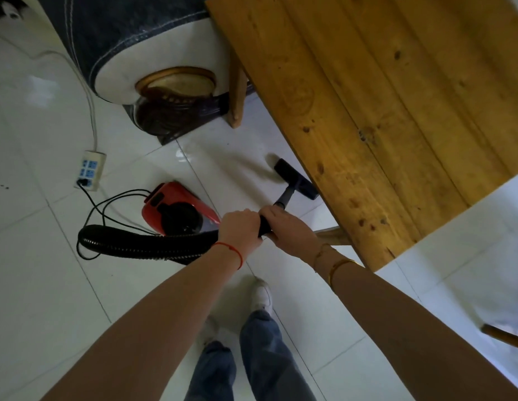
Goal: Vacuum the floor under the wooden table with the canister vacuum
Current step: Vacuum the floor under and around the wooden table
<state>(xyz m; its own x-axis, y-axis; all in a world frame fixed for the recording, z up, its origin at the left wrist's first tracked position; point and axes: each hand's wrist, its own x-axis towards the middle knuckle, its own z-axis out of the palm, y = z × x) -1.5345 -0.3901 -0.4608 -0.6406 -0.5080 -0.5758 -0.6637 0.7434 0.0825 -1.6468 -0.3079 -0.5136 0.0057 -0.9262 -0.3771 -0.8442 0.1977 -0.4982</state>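
At desk point(382, 117) edge: floor nozzle point(295, 179) ahead of right hand point(284, 224) and left hand point(240, 227), both gripping wand point(284, 198), long axis running under the top.

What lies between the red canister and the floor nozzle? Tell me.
In the head view, only bare white tile floor separates the red canister from the floor nozzle; the hose loops away on the canister's near side.

hands: 2 (left hand point(241, 228), right hand point(286, 227)) | vacuum point(176, 208): 1 | hose point(136, 244): 1 | table point(382, 111): 1 | power strip point(91, 170): 1 | shoes point(262, 295): 2 were counted
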